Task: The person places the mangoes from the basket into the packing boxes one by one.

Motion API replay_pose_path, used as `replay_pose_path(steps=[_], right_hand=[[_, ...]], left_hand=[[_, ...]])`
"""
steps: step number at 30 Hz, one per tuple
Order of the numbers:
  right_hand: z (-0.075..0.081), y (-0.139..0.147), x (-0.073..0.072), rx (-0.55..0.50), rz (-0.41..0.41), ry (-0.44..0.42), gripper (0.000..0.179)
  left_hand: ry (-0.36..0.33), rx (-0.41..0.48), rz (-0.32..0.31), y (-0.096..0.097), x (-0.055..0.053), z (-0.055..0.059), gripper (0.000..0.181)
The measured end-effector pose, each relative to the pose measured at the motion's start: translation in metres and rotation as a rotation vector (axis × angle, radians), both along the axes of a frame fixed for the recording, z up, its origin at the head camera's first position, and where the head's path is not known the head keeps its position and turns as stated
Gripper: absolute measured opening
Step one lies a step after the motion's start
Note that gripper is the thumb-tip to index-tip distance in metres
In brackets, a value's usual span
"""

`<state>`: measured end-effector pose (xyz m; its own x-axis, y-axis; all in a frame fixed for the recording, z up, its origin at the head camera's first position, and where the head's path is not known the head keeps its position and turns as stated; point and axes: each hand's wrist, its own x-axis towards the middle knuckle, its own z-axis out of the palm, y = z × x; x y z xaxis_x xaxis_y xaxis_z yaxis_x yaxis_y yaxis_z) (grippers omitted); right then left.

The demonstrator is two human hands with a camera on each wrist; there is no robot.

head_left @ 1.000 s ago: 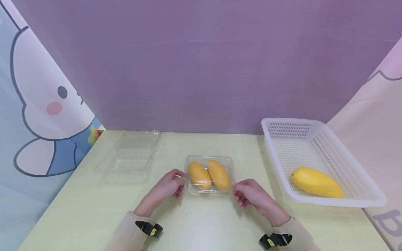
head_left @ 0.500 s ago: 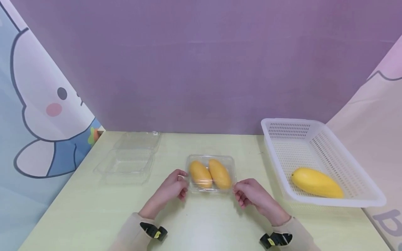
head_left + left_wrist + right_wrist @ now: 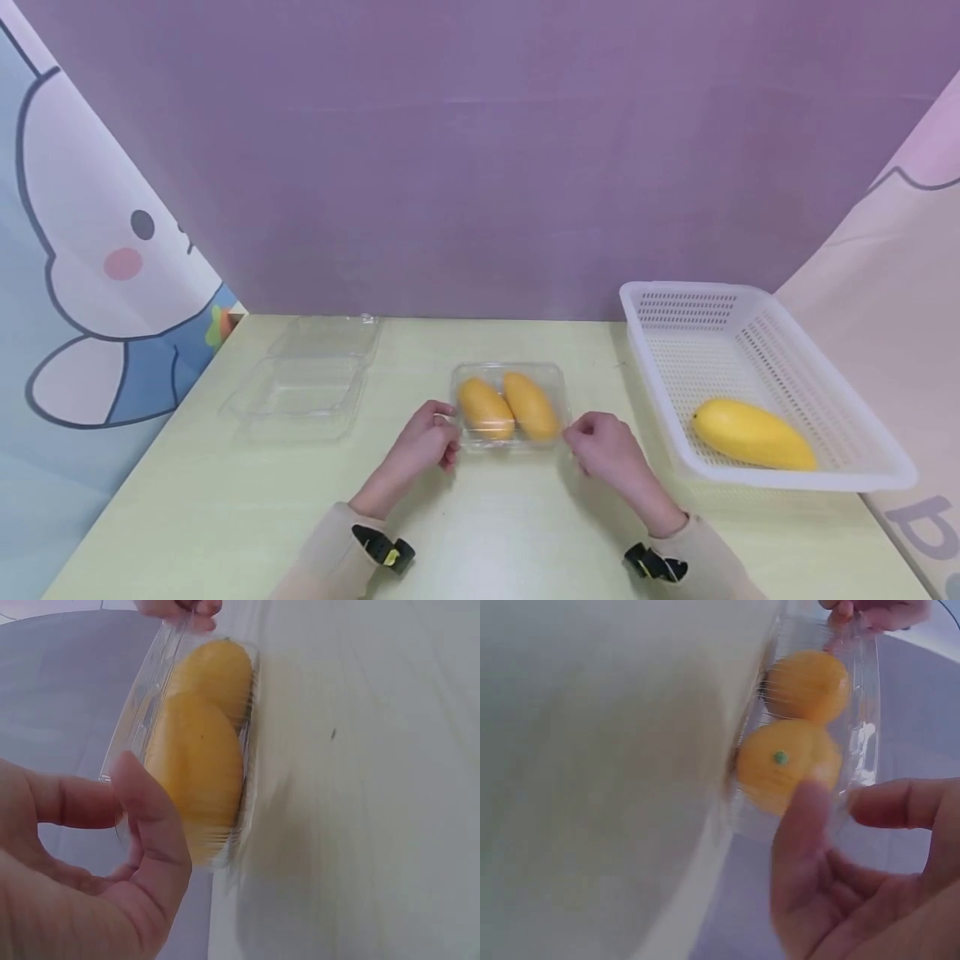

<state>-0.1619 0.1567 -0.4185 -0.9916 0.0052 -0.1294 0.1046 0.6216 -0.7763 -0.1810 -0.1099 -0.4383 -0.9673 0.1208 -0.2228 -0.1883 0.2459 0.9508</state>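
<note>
A lidded clear plastic fruit box (image 3: 553, 382) is at mid-table in the head view, with two orange-yellow mangoes (image 3: 486, 410) side by side inside. My left hand (image 3: 422, 443) pinches the box's left edge near its front corner. In the left wrist view, thumb (image 3: 150, 817) and forefinger meet over the clear rim. At the opposite edge my right hand (image 3: 609, 448) pinches the front right corner between thumb and forefinger. Seen from the right wrist, the thumb (image 3: 802, 840) overlaps the nearer mango (image 3: 780, 765) through the plastic.
To the right stands a white perforated basket (image 3: 832, 387) with one larger yellow mango (image 3: 753, 433) in it. Another clear box (image 3: 307, 396) lies with its lid open at the back left. A purple panel (image 3: 480, 167) rises behind the table.
The box with its mangoes has shifted slightly away and to the right. Both hands have moved with it, the left farther rightward. The basket and the open box stay put.
</note>
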Motion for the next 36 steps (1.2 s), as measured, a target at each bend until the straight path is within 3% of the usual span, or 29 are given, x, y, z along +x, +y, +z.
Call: replay_pose_path(steps=[3,7,11,14,17,24,30,36], right_hand=[[0.005,-0.002,0.0,0.193,0.011,0.107,0.045],[0.01,-0.01,-0.001,0.296,0.072,0.262,0.072],[0.014,-0.024,-0.002,0.359,0.17,0.414,0.073],[0.018,-0.034,-0.003,0.429,0.237,0.455,0.069],[0.022,-0.044,-0.004,0.512,0.292,0.426,0.067],[0.03,-0.053,-0.011,0.66,0.331,0.218,0.065],[0.034,-0.051,-0.02,0.666,0.363,0.153,0.066],[0.036,-0.047,-0.03,0.657,0.366,0.136,0.064]], left_hand=[[0.005,0.006,0.007,0.004,0.0,0.0,0.043],[0.011,0.007,0.023,0.008,0.0,0.001,0.042],[0.011,0.018,0.022,0.012,-0.002,-0.001,0.041],[0.013,0.03,0.01,0.016,-0.003,-0.001,0.041],[0.01,0.037,0.0,0.021,-0.004,-0.002,0.041],[0.021,0.046,-0.021,0.029,-0.006,-0.005,0.042],[0.016,0.01,-0.028,0.028,-0.005,-0.004,0.04],[0.032,-0.087,-0.031,0.016,0.0,0.002,0.041]])
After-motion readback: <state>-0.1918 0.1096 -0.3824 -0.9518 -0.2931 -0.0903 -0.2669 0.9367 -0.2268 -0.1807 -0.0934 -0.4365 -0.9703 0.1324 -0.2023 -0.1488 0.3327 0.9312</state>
